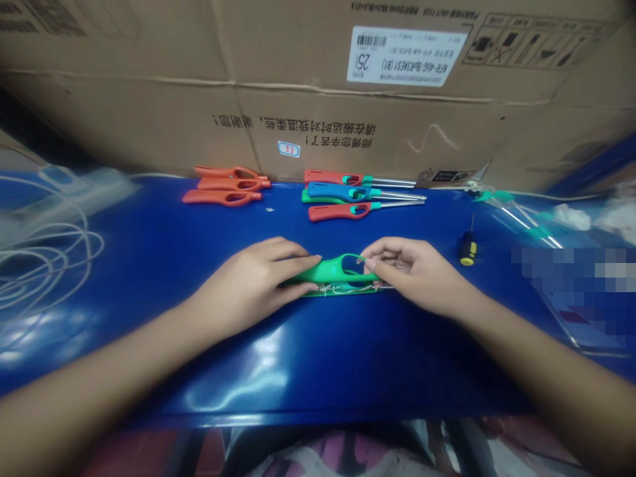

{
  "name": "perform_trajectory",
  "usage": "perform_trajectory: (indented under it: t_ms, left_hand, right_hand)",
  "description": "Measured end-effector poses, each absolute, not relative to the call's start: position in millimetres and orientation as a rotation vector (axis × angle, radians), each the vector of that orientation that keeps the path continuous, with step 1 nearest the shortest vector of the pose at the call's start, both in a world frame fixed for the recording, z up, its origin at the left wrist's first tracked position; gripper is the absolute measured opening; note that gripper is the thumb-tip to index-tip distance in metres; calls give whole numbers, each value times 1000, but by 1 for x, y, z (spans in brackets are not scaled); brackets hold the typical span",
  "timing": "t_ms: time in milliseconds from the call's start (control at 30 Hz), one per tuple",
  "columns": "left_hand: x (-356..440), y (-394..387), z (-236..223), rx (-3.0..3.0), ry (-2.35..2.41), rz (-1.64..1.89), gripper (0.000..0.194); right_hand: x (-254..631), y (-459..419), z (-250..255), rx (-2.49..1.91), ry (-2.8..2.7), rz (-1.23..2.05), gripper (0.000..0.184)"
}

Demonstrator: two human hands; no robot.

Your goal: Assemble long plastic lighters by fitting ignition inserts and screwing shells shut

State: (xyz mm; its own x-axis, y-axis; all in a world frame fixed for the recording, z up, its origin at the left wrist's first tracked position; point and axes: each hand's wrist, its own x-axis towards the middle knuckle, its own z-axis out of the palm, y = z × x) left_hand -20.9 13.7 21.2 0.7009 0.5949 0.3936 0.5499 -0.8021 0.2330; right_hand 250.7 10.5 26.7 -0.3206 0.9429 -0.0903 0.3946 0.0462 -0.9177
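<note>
A green lighter handle shell lies at the middle of the blue table, over a second green half with thin wires showing beneath it. My left hand grips its left end, fingers pressed along the top. My right hand pinches its right end near the finger loop, fingers curled together.
Three orange handle shells lie at the back left. Several assembled long-nose lighters lie at the back centre. A small black and yellow screwdriver stands to the right. White tubing coils at the left. A cardboard box walls the back.
</note>
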Motion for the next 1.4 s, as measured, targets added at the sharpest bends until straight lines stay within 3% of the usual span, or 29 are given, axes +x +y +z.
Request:
perform_trajectory:
  t_ms: [133, 333, 500, 1400]
  left_hand:
    - [-21, 11, 23, 2750, 936, 585, 27]
    - [-22, 9, 27, 2712, 935, 464, 27]
    - [-23, 10, 26, 2668, 948, 440, 27]
    - [-22, 8, 29, 2686, 946, 375, 25]
  right_hand:
    - [252, 9, 24, -1370, -1867, 1176, 22]
    - [255, 3, 22, -1168, -2420, 662, 41]
    - [256, 3, 19, -1098, -2620, 435, 39]
    - [253, 2, 17, -1112, -2603, 484, 30]
